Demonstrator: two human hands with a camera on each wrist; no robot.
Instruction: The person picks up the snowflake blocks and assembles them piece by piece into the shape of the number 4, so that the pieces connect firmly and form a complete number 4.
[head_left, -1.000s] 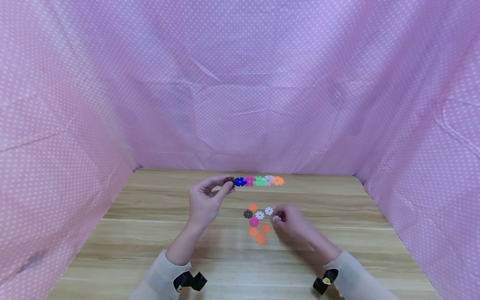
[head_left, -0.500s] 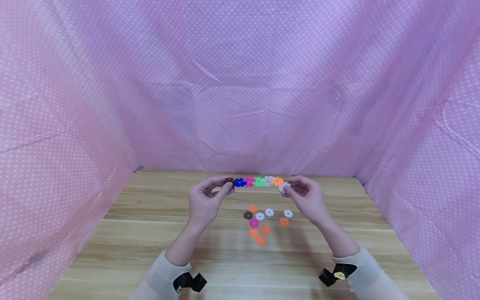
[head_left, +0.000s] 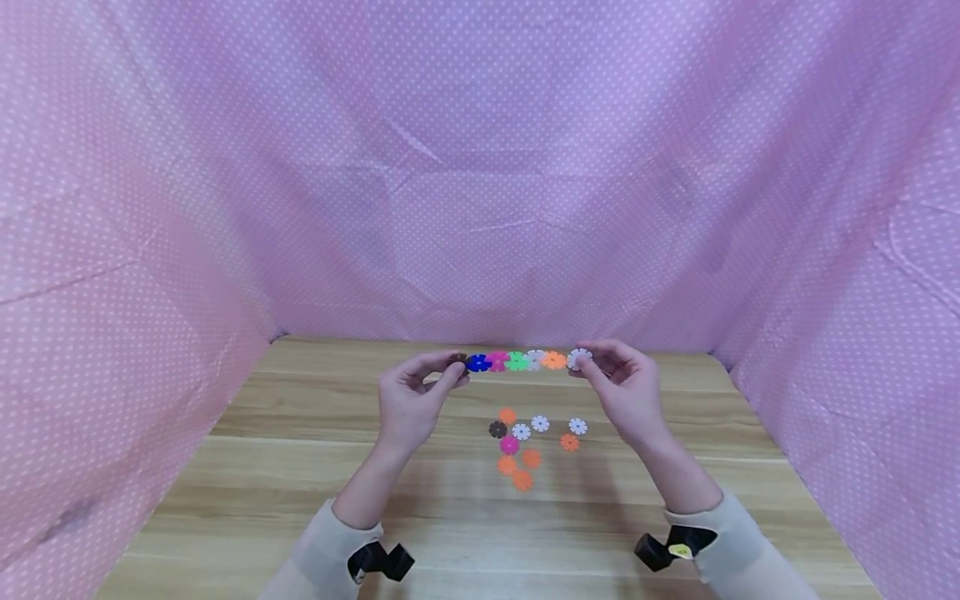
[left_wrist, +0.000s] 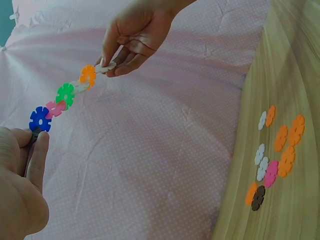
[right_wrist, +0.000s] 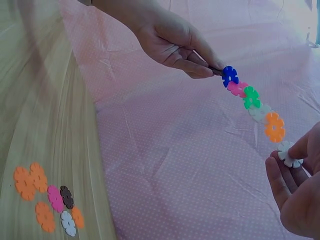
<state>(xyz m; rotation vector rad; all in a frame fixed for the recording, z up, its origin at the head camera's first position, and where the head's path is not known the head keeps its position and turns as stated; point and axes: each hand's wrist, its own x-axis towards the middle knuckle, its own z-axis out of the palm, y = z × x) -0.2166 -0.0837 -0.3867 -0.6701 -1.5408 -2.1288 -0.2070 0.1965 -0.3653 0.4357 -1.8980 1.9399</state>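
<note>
In the head view my left hand (head_left: 408, 402) pinches the brown end disc (head_left: 459, 360) of a chain of notched plastic snowflake discs above the table. From there the chain runs rightward through blue (head_left: 479, 363), pink (head_left: 498, 362), green (head_left: 517, 361), whitish (head_left: 535, 360) and orange discs (head_left: 554, 360). Between thumb and fingers my right hand (head_left: 632, 398) holds a white snowflake disc (head_left: 578, 359) just beyond the orange end. In the right wrist view a narrow gap shows between this white disc (right_wrist: 289, 155) and the orange one (right_wrist: 275, 127). The brown disc is partly hidden by my left fingers.
Loose snowflake discs lie on the wooden table (head_left: 300, 467) below the hands: several orange (head_left: 522, 480), several white (head_left: 540, 423), one pink (head_left: 509, 445) and one brown (head_left: 498, 429). Pink dotted cloth (head_left: 480, 250) encloses the table's back and sides.
My right hand has risen from the loose discs with a white disc, then brought it level with the chain's orange end, slightly rightward. The left hand and chain have stayed nearly still.
</note>
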